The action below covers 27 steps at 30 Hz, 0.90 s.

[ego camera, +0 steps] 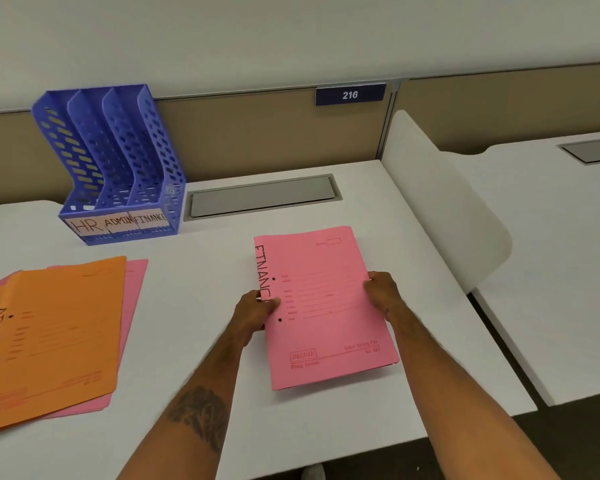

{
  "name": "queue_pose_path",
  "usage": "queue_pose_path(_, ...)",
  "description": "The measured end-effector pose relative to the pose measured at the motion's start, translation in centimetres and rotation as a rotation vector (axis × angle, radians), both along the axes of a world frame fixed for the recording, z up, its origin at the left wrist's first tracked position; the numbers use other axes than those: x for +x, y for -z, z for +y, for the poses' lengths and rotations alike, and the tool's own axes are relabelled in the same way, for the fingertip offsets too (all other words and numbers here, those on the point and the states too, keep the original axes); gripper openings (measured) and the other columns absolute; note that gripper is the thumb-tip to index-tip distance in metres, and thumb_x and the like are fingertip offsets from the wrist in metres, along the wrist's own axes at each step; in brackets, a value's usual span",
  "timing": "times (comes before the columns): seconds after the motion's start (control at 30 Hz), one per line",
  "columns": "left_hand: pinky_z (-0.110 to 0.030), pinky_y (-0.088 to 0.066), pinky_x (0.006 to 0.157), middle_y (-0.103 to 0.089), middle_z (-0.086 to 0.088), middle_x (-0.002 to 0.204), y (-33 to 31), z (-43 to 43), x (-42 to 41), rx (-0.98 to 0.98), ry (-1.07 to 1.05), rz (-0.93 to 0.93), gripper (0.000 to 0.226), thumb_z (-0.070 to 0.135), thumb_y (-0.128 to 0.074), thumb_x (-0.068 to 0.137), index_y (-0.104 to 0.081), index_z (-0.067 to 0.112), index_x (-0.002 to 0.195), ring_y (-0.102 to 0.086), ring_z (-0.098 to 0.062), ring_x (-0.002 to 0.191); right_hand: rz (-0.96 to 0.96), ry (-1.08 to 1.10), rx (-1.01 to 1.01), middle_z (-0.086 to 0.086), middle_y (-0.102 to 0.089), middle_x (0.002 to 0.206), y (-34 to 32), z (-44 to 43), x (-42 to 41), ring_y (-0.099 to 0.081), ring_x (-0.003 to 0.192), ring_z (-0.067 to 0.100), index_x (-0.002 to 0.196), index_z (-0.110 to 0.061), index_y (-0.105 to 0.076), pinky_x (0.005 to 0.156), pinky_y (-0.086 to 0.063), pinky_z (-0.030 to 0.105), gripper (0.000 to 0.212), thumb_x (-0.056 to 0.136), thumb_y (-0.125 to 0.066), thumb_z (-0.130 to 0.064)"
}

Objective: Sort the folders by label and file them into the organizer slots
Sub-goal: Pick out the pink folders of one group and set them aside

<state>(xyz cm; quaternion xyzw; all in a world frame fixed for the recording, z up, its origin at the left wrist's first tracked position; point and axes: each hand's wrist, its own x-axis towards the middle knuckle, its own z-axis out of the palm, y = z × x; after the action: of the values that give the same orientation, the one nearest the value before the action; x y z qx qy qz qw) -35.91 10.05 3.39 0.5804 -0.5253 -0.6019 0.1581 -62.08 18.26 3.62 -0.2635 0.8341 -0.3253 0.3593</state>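
Observation:
A pink folder point(323, 306) marked FINANCE along its spine lies on the white desk, on top of what looks like a small stack of pink folders. My left hand point(257, 311) grips its left edge and my right hand point(383, 294) grips its right edge. At the back left stands a blue three-slot organizer point(115, 161) labelled HR, ADMIN and FINANCE; its slots look empty. An orange folder point(52, 337) marked ADMIN lies at the left on top of other pink folders point(136, 289).
A white desk point(205, 271) carries everything. A grey cable hatch point(262, 197) sits at the back centre. A white divider panel point(440, 202) borders the desk on the right. A beige partition with a sign reading 216 point(350, 95) runs behind.

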Motion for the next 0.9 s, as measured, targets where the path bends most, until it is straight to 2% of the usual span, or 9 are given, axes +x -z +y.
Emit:
queue_pose_path(0.13, -0.051, -0.056, 0.091, -0.069, -0.009, 0.119, 1.2, 0.2, -2.1, -0.014, 0.043, -0.064, 0.03, 0.018, -0.06, 0.095, -0.062, 0.011, 0.124, -0.067, -0.03, 0.105, 0.077, 0.011, 0.07, 0.018, -0.063, 0.119, 1.3, 0.1, -1.4, -0.059, 0.099, 0.031, 0.116, -0.003, -0.063, 0.079, -0.042, 0.026, 0.033, 0.095, -0.037, -0.008)
queue_pose_path(0.27, -0.049, -0.049, 0.102, -0.068, -0.009, 0.125, 1.6, 0.4, -3.8, -0.065, 0.111, -0.116, 0.033, 0.02, -0.056, 0.097, -0.063, 0.013, 0.128, -0.063, -0.029, 0.114, 0.125, 0.034, 0.132, 0.02, -0.06, 0.124, 2.3, 0.2, -2.1, -0.057, 0.109, 0.034, 0.119, 0.0, -0.057, 0.083, -0.043, 0.028, 0.034, 0.097, -0.033, -0.009)
queue_pose_path(0.37, -0.047, -0.048, 0.104, -0.066, -0.01, 0.128, 1.7, 0.4, -4.5, -0.107, 0.153, -0.156, 0.034, 0.02, -0.055, 0.098, -0.062, 0.011, 0.13, -0.062, -0.03, 0.116, 0.156, 0.012, 0.192, 0.021, -0.057, 0.128, 2.8, 0.2, -2.3, -0.056, 0.114, 0.035, 0.124, 0.003, -0.054, 0.09, -0.045, 0.032, 0.034, 0.097, -0.034, -0.005)
queue_pose_path(0.53, -0.048, -0.049, 0.103, -0.065, -0.012, 0.129, 1.9, 0.2, -4.8, -0.087, 0.171, -0.159, 0.036, 0.022, -0.053, 0.1, -0.059, 0.008, 0.132, -0.062, -0.031, 0.116, 0.167, 0.017, 0.225, 0.022, -0.059, 0.126, 3.0, 0.1, -2.6, -0.058, 0.111, 0.034, 0.121, 0.007, -0.055, 0.081, -0.044, 0.027, 0.032, 0.096, -0.038, -0.001)
queue_pose_path(0.63, -0.049, -0.05, 0.101, -0.065, -0.01, 0.13, 2.1, 0.0, -4.6, -0.042, 0.148, -0.143, 0.037, 0.028, -0.053, 0.1, -0.057, 0.01, 0.132, -0.062, -0.03, 0.115, 0.231, -0.004, 0.237, 0.023, -0.057, 0.128, 2.7, 0.0, -2.4, -0.058, 0.113, 0.034, 0.123, 0.007, -0.055, 0.091, -0.048, 0.032, 0.033, 0.095, -0.04, -0.003)
queue_pose_path(0.7, -0.049, -0.048, 0.103, -0.06, -0.01, 0.136, 1.9, -0.4, -4.3, -0.046, 0.136, -0.167, 0.046, 0.035, -0.054, 0.1, -0.05, 0.01, 0.138, -0.058, -0.03, 0.121, 0.269, 0.009, 0.254, 0.022, -0.052, 0.132, 2.3, 0.0, -2.1, -0.054, 0.117, 0.035, 0.126, 0.006, -0.052, 0.096, -0.049, 0.036, 0.034, 0.097, -0.04, -0.007)
queue_pose_path(0.8, -0.045, -0.04, 0.11, -0.046, -0.015, 0.148, 1.6, -1.5, -3.3, -0.209, 0.215, -0.309, 0.064, 0.042, -0.053, 0.099, -0.035, 0.007, 0.149, -0.047, -0.031, 0.134, 0.247, 0.055, 0.235, 0.022, -0.043, 0.136, 2.2, 0.0, -1.3, -0.047, 0.122, 0.036, 0.129, 0.005, -0.043, 0.099, -0.047, 0.045, 0.037, 0.099, -0.036, -0.014)
queue_pose_path(0.9, -0.048, -0.035, 0.113, -0.031, -0.017, 0.156, 1.3, -2.2, -1.2, -0.505, 0.322, -0.519, 0.072, 0.048, -0.05, 0.098, -0.026, 0.01, 0.154, -0.032, -0.032, 0.143, 0.394, -0.077, 0.237, 0.019, -0.024, 0.153, 1.9, -0.2, 0.1, -0.027, 0.139, 0.037, 0.143, -0.009, -0.033, 0.109, -0.036, 0.049, 0.048, 0.101, -0.035, -0.032)
